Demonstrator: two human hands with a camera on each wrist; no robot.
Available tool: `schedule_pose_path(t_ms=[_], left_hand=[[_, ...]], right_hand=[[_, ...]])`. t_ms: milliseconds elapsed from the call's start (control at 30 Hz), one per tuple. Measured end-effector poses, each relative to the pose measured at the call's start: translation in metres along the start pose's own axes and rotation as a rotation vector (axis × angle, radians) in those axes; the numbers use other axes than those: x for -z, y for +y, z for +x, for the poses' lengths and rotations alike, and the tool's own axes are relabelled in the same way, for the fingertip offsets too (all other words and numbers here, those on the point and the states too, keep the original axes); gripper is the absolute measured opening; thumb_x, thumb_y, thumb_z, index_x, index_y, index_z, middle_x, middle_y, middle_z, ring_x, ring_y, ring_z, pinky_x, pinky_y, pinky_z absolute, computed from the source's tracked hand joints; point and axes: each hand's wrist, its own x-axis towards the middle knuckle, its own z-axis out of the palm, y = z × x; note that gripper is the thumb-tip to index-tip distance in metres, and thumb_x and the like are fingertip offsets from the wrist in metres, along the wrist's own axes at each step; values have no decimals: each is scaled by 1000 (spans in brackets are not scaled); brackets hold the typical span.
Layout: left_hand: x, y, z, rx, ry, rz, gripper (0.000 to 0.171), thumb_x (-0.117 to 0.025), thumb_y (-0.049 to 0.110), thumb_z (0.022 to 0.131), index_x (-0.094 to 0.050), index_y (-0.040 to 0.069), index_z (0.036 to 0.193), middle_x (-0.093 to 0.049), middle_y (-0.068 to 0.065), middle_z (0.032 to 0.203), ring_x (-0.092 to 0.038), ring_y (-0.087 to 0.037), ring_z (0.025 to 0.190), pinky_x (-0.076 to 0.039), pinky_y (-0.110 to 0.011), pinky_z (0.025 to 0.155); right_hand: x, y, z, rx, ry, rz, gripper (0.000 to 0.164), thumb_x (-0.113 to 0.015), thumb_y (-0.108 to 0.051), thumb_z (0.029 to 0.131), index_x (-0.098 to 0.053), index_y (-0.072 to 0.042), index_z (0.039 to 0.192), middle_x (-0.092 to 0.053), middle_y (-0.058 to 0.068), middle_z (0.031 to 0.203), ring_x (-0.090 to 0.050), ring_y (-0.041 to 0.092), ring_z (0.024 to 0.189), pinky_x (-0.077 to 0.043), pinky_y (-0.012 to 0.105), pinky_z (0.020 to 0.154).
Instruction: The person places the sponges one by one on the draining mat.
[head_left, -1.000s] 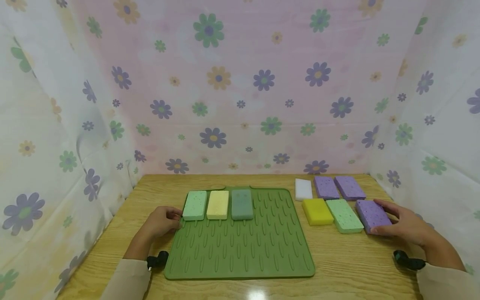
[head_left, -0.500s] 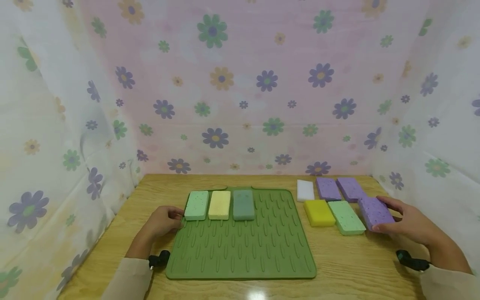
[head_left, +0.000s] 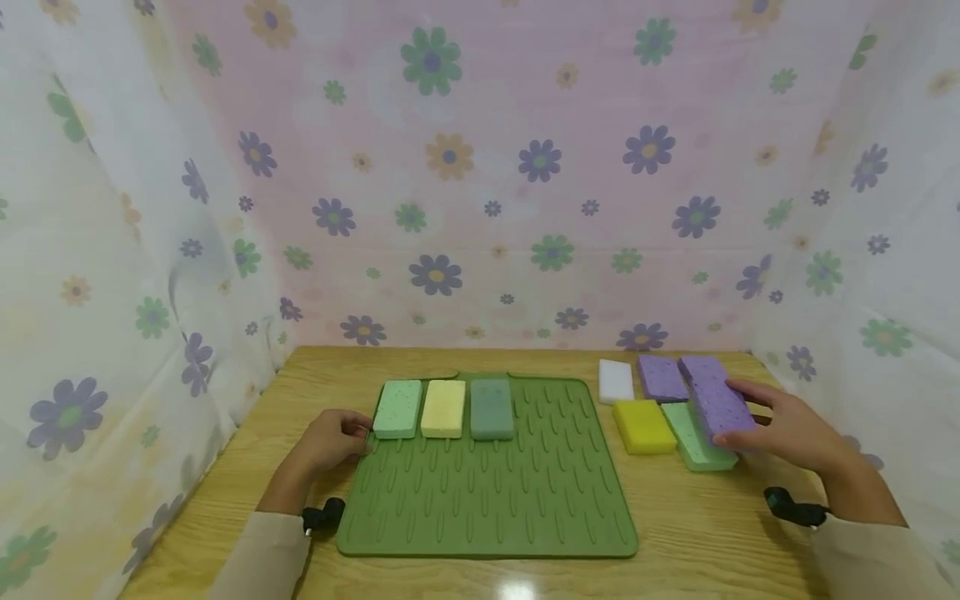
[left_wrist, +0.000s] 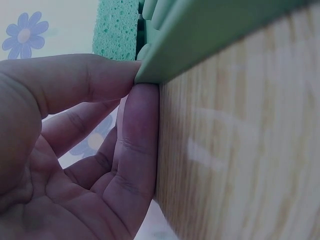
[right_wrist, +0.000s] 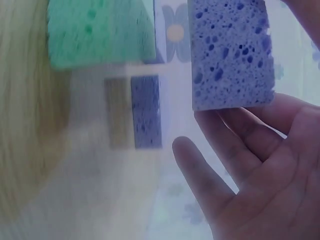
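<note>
My right hand (head_left: 795, 429) grips a porous purple sponge (head_left: 720, 407) between thumb and fingers. It is raised off the table, over part of a light green sponge (head_left: 693, 446). In the right wrist view the purple sponge (right_wrist: 230, 57) shows its pitted face. My left hand (head_left: 332, 442) pinches the left edge of a green ridged mat (head_left: 487, 500); the left wrist view shows a finger under the mat's edge (left_wrist: 200, 45) and the thumb against it. On the mat's back row lie a mint sponge (head_left: 398, 408), a pale yellow sponge (head_left: 444, 408) and a grey-green sponge (head_left: 491, 408).
Right of the mat lie a bright yellow sponge (head_left: 643, 427), a white sponge (head_left: 616, 382) and a purple sponge (head_left: 662, 378). Another purple sponge (head_left: 701, 367) is partly covered by the held one. Flowered cloth (head_left: 480, 208) encloses the wooden table (head_left: 570, 579) at back and sides.
My right hand has lifted the purple sponge from the table and carried it left, over the light green one. The left hand stays at the mat's edge. The view has shifted slightly.
</note>
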Motion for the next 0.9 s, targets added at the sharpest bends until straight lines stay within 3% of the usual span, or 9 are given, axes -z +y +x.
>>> schedule_pose_path(t_ms=[233, 333, 467, 567, 667, 800, 900], left_hand=[[3, 4, 0, -8, -5, 13, 39, -75, 2, 88, -68, -3, 126, -67, -15, 109, -65, -22, 92, -61, -36, 74], [3, 4, 0, -7, -12, 10, 38, -75, 2, 89, -68, -3, 126, -66, -15, 109, -64, -22, 93, -61, -36, 74], [2, 3, 0, -8, -10, 17, 38, -75, 2, 89, -68, -4, 126, -66, -16, 109, -64, -23, 93, -61, -36, 74], [1, 2, -1, 1, 3, 13, 39, -75, 2, 89, -69, -2, 127, -67, -15, 111, -65, -23, 95, -61, -36, 75], [1, 0, -1, -3, 3, 18, 39, -74, 2, 89, -68, -2, 128, -67, -16, 113, -65, -23, 96, -61, -37, 76], [1, 0, -1, -16, 1, 22, 39, -75, 2, 89, -68, -2, 127, -67, -15, 112, -64, -22, 95, -61, -36, 75], [1, 0, -1, -21, 0, 21, 38, -75, 2, 88, -69, -2, 126, -67, -14, 109, -64, -22, 93, -60, -36, 74]], right_hand=[[-11, -15, 13, 4, 29, -25, 100, -86, -33, 86, -29, 4, 160, -32, 37, 158, -45, 60, 133, -51, 16, 82], [-15, -23, 16, 6, 36, -39, 101, -86, -36, 86, -31, 4, 160, -34, 37, 157, -48, 61, 130, -59, 33, 87], [-22, -31, 20, 11, 38, -17, 102, -85, -37, 86, -29, 3, 161, -32, 38, 158, -47, 64, 130, -56, 58, 94], [-27, -35, 23, 8, 41, 6, 104, -86, -38, 85, -28, 1, 162, -30, 36, 160, -46, 63, 131, -57, 57, 93], [-31, -40, 28, 15, 48, 19, 106, -88, -38, 83, -29, 0, 162, -30, 35, 160, -46, 63, 131, -59, 44, 89], [-38, -49, 33, 35, 57, 2, 106, -89, -41, 81, -32, 2, 160, -31, 32, 161, -45, 60, 135, -57, 52, 96], [-41, -57, 35, 51, 62, -18, 106, -88, -44, 81, -34, 4, 159, -34, 30, 162, -42, 56, 139, -46, 66, 106]])
